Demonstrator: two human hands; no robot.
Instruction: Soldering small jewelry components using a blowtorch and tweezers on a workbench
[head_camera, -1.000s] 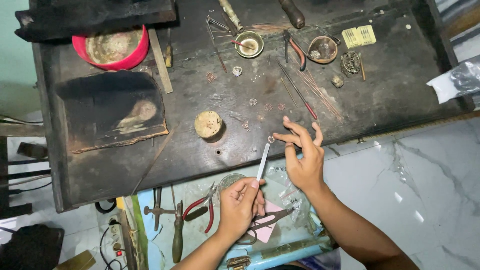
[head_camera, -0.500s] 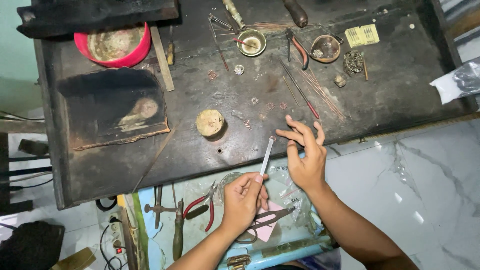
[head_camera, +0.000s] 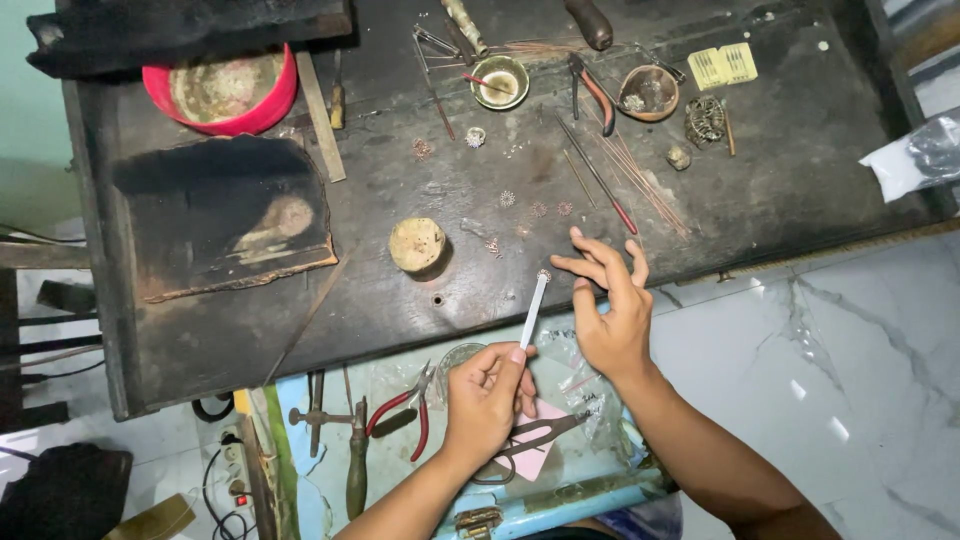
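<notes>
My left hand (head_camera: 488, 392) pinches the lower end of a thin white stick (head_camera: 534, 312) that points up over the front edge of the dark worktable (head_camera: 400, 310). A tiny round metal piece sits at the stick's tip (head_camera: 543, 274). My right hand (head_camera: 612, 310) hovers just right of that tip with its fingers spread and nothing in them. Small flower-shaped metal ornaments (head_camera: 538, 208) lie scattered on the table just above both hands. A round wooden block (head_camera: 416, 243) stands left of the stick.
A red bowl (head_camera: 225, 92), a charred black board (head_camera: 225, 215), two small brass bowls (head_camera: 500, 81), red-handled pliers (head_camera: 592, 90) and thin rods (head_camera: 625, 165) lie on the table. Below it, an open drawer holds pliers (head_camera: 405, 415), shears (head_camera: 545, 432) and plastic bags.
Both hands and the white stick sit in almost the same place; my right hand has shifted slightly, its fingers still spread beside the stick's tip.
</notes>
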